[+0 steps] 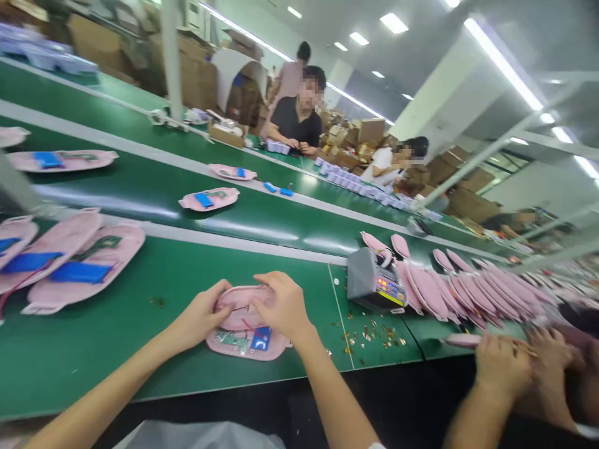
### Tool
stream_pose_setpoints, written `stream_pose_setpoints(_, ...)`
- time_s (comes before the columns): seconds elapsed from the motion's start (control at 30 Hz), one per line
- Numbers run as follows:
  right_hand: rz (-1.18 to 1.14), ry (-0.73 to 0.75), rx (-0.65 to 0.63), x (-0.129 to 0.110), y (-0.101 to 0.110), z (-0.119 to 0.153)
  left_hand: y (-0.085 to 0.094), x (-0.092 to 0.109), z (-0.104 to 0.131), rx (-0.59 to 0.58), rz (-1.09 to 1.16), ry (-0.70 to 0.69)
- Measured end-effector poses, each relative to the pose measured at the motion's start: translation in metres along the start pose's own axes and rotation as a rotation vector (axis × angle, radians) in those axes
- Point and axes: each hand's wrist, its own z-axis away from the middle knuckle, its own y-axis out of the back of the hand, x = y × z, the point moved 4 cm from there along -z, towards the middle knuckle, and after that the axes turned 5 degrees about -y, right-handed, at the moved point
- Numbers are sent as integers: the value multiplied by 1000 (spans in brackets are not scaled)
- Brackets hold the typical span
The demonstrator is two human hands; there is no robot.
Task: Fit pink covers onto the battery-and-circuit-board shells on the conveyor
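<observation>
Close in front of me, a pink oval plastic shell half is held between my two hands, tilted up. My left hand grips its left end, thumb on the inner face. The right end is in my right hand, fingers over the top edge. Below it, on the green bench, lies a second pink shell half with a green circuit board and a blue battery pack inside. A red wire shows between the two halves.
Pink shells with blue batteries overlap at the left. A grey device with a lit display stands to the right, near small metal scraps and stacked pink shells. A co-worker's hands work at far right. A conveyor belt runs behind.
</observation>
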Motion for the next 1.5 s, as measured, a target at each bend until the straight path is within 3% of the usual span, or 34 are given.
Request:
stream_pose_setpoints(0.1, -433, -406, 595, 83, 58, 44, 2, -4, -5, -60, -112, 10)
stream_pose_setpoints(0.13, -508, -504, 723, 110, 75, 61, 2, -6, -6, -68, -126, 6)
stream_pose_setpoints(0.2, -595, -623, 846, 157, 104, 85, 1, -12, -10, -55, -144, -4)
stream_pose_setpoints(0.3, -754, -699, 869, 201, 128, 94, -2, -19, -16, -8, -169, -24)
stream_pose_setpoints(0.53, -941, -686, 910, 221, 126, 78, -8, -9, -20, 72, -183, -25)
stream_pose_setpoints(0.77, -1009, -635, 1063, 236, 127, 90, -9, 1, -18, 44, -138, -47)
stream_pose_setpoints(0.87, -986, -598, 1101, 218, 124, 95, -8, 1, -18, 38, -73, -28)
stream_pose_setpoints(0.93, -889, -485, 1021, 181, 119, 89, -8, 3, -17, 29, -4, -19)
stream_pose_setpoints(1.03, -587, -135, 644, 91, 95, 54, -7, 4, -16, 27, 80, -41)
stream_pose_setpoints(1.1, -339, 118, 316, 32, 64, 22, -7, 1, -16, 22, 122, -25)
stream_pose_setpoints(1.17, -129, 281, 36, -5, 30, -4, -8, -4, -15, 16, 157, -6)
stream_pose_setpoints(1.23, 37, 356, -154, -20, 3, -21, -8, -8, -14, 17, 180, -9)
stream_pose_setpoints(1.3, 155, 379, -255, -21, -14, -31, -7, -11, -13, 31, 193, -24)
stream_pose_setpoints(1.5, 257, 439, -292, -18, -27, -32, -8, -18, -13, 38, 230, -61)
